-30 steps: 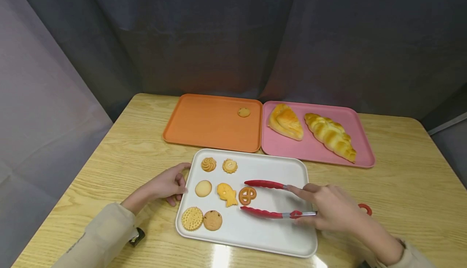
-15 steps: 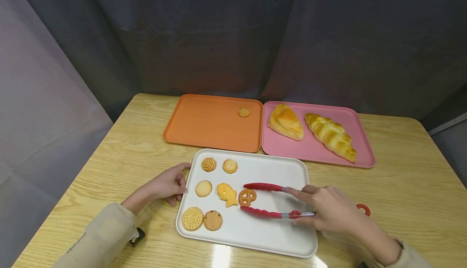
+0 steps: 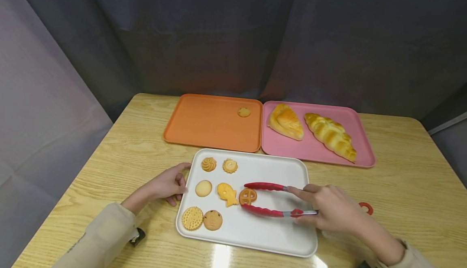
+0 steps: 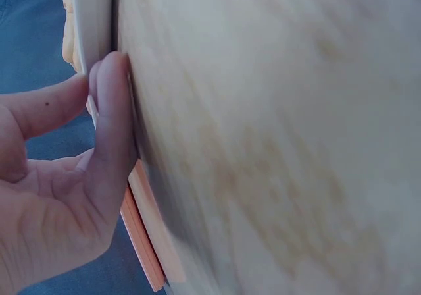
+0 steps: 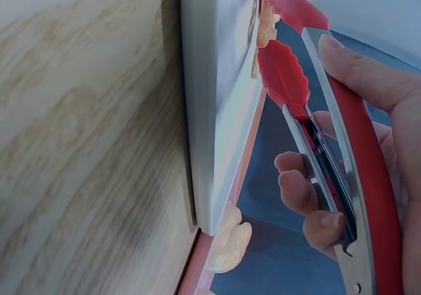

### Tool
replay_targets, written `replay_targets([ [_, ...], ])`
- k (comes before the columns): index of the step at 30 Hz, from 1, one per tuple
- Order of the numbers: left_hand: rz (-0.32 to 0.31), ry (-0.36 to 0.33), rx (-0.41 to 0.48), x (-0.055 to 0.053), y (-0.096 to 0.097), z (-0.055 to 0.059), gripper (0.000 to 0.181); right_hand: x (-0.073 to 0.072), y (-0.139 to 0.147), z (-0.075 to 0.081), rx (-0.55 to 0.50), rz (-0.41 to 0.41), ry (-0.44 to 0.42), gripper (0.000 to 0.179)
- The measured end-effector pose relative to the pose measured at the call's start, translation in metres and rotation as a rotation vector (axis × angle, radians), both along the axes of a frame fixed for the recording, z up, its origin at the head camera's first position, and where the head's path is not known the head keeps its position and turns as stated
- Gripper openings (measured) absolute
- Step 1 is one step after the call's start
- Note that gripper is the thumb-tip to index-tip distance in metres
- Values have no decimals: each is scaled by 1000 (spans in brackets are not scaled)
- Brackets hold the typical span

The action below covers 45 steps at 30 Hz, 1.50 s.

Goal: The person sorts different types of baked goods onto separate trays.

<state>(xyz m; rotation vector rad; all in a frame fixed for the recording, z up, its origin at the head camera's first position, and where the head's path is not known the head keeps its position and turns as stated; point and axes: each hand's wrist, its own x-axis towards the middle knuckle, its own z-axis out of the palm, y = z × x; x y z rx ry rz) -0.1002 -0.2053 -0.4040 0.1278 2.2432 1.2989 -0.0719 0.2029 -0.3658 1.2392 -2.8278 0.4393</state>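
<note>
My right hand (image 3: 333, 207) grips red-and-silver tongs (image 5: 368, 170) low over the white tray (image 3: 270, 237). In the head view, the tongs' two red tips stand either side of a pretzel-shaped cookie (image 3: 247, 197), right at its edges. Just left of it lies a fish-shaped cookie (image 3: 227, 194). My left hand (image 3: 169, 185) holds the left edge of the white tray, thumb at the rim and fingers against the side in the left wrist view. Also on this tray are a swirl cookie (image 3: 208, 164), a scalloped cookie (image 3: 230, 166), a plain round cookie (image 3: 203, 188), a dimpled cookie (image 3: 192, 218) and a chocolate-chip cookie (image 3: 213, 220).
Behind the white tray, an orange tray (image 3: 204, 122) bears one small chip cookie (image 3: 244, 112). Beside it, a pink tray (image 3: 284, 150) holds a triangular pastry (image 3: 286, 122) and a braided bread (image 3: 330, 137). A dark curtain (image 3: 219, 37) hangs behind the wooden table (image 3: 401, 179).
The tongs' tips have drawn slightly closer together around the pretzel-shaped cookie, which has shifted very slightly. My left hand and the trays have stayed still.
</note>
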Motion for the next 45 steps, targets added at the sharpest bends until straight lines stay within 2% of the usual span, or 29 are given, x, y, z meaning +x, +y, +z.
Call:
replay_targets([
  [20, -1, 5, -4, 0, 0, 1, 68, -11, -1, 5, 14, -31, 7, 60],
  [29, 3, 8, -7, 0, 1, -1, 68, -27, -3, 3, 21, -40, 2, 60],
  [40, 5, 5, -8, 0, 0, -2, 69, -47, -4, 3, -5, -41, 74, 60],
  [45, -1, 10, -6, 0, 0, -1, 69, -53, -8, 9, 12, -68, 41, 61],
])
